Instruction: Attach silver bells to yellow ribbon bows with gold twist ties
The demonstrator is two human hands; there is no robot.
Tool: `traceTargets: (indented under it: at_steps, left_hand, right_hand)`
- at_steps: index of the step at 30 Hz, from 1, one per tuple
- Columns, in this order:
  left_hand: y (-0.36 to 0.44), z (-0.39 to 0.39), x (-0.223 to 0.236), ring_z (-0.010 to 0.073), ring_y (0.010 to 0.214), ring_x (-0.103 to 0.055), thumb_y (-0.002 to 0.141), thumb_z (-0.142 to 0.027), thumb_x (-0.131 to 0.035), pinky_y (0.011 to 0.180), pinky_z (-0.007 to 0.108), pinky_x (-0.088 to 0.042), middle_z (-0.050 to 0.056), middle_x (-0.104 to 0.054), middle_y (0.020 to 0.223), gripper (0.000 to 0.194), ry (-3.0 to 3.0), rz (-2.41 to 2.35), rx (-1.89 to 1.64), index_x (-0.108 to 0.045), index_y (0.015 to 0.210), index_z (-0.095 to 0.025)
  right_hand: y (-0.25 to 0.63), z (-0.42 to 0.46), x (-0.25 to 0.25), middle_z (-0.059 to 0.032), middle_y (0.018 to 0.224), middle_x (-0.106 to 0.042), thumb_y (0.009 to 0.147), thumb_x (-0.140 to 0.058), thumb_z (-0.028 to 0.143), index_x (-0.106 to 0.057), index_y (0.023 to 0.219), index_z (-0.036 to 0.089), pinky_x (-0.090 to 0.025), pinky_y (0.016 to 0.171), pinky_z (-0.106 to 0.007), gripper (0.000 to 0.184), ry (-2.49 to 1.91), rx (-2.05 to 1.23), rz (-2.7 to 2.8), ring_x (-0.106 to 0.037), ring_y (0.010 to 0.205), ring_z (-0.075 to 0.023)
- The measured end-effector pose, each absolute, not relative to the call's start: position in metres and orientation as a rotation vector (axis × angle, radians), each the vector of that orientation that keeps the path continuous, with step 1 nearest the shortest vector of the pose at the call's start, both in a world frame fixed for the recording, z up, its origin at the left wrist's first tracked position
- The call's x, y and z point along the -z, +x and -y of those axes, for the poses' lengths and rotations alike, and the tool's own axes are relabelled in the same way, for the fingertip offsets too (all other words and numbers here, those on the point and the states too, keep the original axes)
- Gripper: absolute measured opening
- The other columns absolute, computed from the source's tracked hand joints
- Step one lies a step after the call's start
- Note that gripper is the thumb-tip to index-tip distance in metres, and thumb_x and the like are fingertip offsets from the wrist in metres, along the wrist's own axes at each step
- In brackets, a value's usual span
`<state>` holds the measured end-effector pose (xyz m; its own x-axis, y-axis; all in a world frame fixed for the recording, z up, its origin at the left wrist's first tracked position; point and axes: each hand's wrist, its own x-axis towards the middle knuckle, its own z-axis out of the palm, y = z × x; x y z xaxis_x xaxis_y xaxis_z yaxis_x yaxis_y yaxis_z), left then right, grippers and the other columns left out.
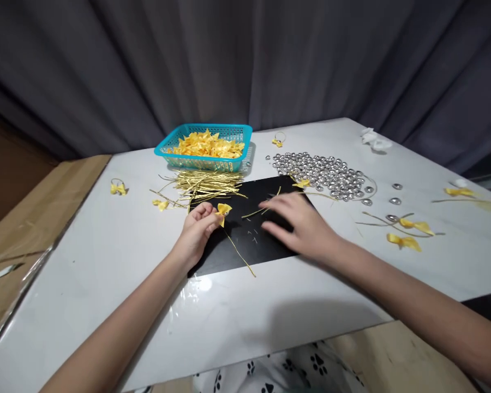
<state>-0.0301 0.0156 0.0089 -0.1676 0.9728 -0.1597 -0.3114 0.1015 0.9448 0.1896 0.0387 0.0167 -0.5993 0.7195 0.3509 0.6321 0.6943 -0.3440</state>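
My left hand (pixel 199 228) pinches a small yellow ribbon bow (pixel 224 209) between thumb and fingers, over the left part of a black mat (pixel 229 256). A thin gold cord (pixel 240 254) trails down from the bow toward the mat's front edge. Above the mat's right side, my right hand (pixel 297 224) has its thumb and fingers spread and holds nothing that I can see. Just left of its fingertips lie loose gold cords (pixel 256 213). Behind the mat is a pile of gold cords (pixel 208 184).
A turquoise basket (pixel 159 152) of yellow bows stands at the back. Silver teardrop beads (pixel 323 172) are heaped right of it. Finished-looking looped bows (pixel 118 188) lie at left and back. More bows (pixel 405 242) are at right, near white crumpled tissue (pixel 376 142).
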Motion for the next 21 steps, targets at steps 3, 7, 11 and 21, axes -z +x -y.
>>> traceTargets:
  at_steps: [3, 7, 11, 21]
  left_hand:
    - [-0.036, -0.018, -0.009, 0.0071, 0.062, -0.055, 0.051, -0.015, -0.075, 0.059, 0.017, -0.043, -0.005, -0.059, 0.068, 0.025, 0.842, -1.213, -1.363, -0.058, 0.069, -0.018]
    - [-0.046, -0.022, -0.010, 0.0112, 0.058, -0.058, 0.047, -0.016, -0.079, 0.056, 0.022, -0.044, 0.001, -0.068, 0.069, 0.027, 0.962, -1.320, -1.265, -0.068, 0.072, -0.016]
    - [-0.053, -0.025, -0.010, 0.0129, 0.053, -0.057, 0.049, -0.024, -0.079, 0.051, 0.022, -0.042, 0.004, -0.068, 0.062, 0.023, 1.089, -1.414, -1.175, -0.071, 0.070, -0.015]
    - [-0.044, -0.018, -0.016, 0.0147, 0.052, -0.050, 0.062, -0.037, -0.069, 0.047, 0.022, -0.034, 0.003, -0.064, 0.058, 0.020, 1.464, -1.531, -1.112, -0.070, 0.066, -0.018]
  right_hand:
    - [0.177, -0.012, -0.021, -0.0106, 0.135, -0.049, 0.090, -0.045, 0.041, -0.052, 0.127, 0.018, -0.033, 0.102, -0.045, 0.044, -0.617, -0.595, 2.753, -0.042, 0.124, -0.0240]
    - [0.175, -0.006, -0.018, -0.0112, 0.144, -0.039, 0.092, -0.037, 0.048, -0.040, 0.138, 0.019, -0.015, 0.110, -0.056, 0.054, -0.511, -0.830, 2.882, -0.030, 0.135, -0.0252]
    - [0.183, -0.030, -0.013, -0.0098, 0.135, -0.050, 0.095, -0.034, 0.035, -0.053, 0.126, 0.018, -0.028, 0.109, -0.044, 0.039, -0.726, -0.883, 2.644, -0.042, 0.127, -0.0193]
    - [0.214, -0.082, -0.034, -0.0096, 0.098, -0.066, 0.082, -0.057, 0.021, -0.064, 0.099, 0.014, -0.044, 0.086, -0.038, 0.019, -1.105, -0.360, 2.488, -0.056, 0.097, -0.0219]
